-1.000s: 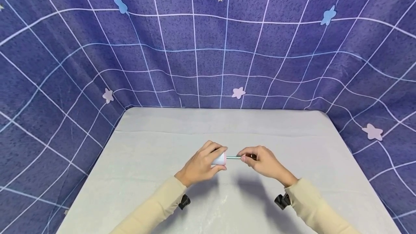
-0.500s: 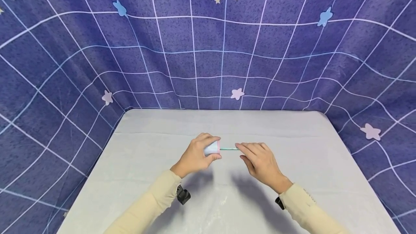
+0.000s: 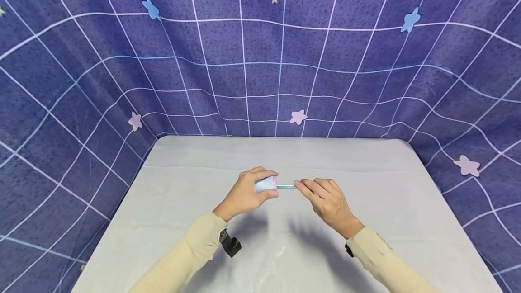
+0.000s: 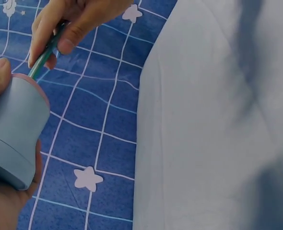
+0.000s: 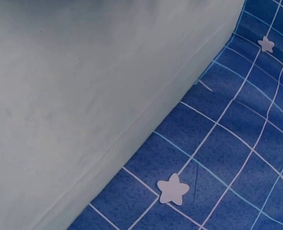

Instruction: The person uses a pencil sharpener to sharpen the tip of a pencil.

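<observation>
- Pale-blue pencil sharpener [image 3: 265,184]: sideways, above the white-covered counter [image 3: 325,157].
- Left hand [image 3: 245,192]: clamped round the sharpener.
- Green pencil [image 3: 286,186]: sticking out of the sharpener's right-hand end.
- Right hand [image 3: 329,200]: right of the sharpener, pinching the pencil's outer part.

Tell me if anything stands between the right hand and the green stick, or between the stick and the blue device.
Nothing visible does. The right hand pinches the green stick directly, and the stick meets the blue device at its pink-rimmed end. The left hand grips the device's sides, not covering that meeting point.
</observation>
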Action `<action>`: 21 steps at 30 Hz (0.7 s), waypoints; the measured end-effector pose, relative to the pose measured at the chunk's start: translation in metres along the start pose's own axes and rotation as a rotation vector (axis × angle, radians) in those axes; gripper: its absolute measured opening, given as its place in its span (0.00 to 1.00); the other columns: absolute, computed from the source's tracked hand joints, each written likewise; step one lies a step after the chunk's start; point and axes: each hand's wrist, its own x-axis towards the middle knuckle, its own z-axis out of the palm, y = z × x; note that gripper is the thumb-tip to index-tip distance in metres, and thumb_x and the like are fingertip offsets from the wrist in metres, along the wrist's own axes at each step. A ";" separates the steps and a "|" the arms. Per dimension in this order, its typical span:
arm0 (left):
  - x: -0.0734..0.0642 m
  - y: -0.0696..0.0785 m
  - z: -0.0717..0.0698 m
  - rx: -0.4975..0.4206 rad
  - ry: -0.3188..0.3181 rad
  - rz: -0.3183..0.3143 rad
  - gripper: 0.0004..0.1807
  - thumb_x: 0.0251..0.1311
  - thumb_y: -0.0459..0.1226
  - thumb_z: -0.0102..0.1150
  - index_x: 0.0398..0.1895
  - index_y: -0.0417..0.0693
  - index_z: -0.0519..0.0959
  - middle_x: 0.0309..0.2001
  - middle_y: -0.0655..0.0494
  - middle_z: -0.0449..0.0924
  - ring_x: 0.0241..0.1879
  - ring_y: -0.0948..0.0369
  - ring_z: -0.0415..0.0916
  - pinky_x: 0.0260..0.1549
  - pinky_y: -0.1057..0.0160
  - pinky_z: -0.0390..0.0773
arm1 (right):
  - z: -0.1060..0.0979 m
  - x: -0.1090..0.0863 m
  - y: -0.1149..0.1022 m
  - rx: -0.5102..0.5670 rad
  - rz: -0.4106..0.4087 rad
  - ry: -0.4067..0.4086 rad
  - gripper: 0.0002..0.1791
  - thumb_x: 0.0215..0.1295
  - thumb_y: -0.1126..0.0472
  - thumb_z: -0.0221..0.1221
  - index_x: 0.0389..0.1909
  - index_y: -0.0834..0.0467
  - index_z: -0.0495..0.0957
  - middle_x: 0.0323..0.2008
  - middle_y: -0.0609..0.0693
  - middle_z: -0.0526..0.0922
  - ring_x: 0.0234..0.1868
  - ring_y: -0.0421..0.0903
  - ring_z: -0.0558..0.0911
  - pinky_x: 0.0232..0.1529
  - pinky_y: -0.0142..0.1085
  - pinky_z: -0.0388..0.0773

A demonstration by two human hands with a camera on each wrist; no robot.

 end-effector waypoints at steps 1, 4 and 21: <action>0.001 0.001 0.001 -0.009 -0.006 -0.008 0.22 0.49 0.37 0.71 0.50 0.43 0.81 0.40 0.55 0.82 0.31 0.65 0.72 0.29 0.69 0.74 | 0.000 0.000 0.001 -0.007 -0.005 0.012 0.14 0.69 0.69 0.50 0.45 0.60 0.84 0.35 0.49 0.85 0.30 0.46 0.77 0.30 0.34 0.70; 0.002 0.003 0.003 -0.021 -0.009 -0.018 0.22 0.49 0.37 0.71 0.50 0.42 0.81 0.39 0.54 0.81 0.31 0.64 0.71 0.29 0.69 0.74 | 0.000 0.002 0.004 -0.021 -0.017 0.040 0.14 0.67 0.70 0.51 0.43 0.60 0.84 0.32 0.49 0.84 0.29 0.45 0.76 0.28 0.33 0.68; -0.013 -0.022 0.020 0.423 0.177 0.601 0.30 0.45 0.42 0.72 0.51 0.35 0.77 0.44 0.50 0.77 0.40 0.59 0.70 0.40 0.68 0.75 | -0.016 0.017 -0.002 0.544 0.606 -0.480 0.11 0.53 0.73 0.62 0.35 0.57 0.87 0.19 0.39 0.79 0.15 0.26 0.61 0.15 0.22 0.59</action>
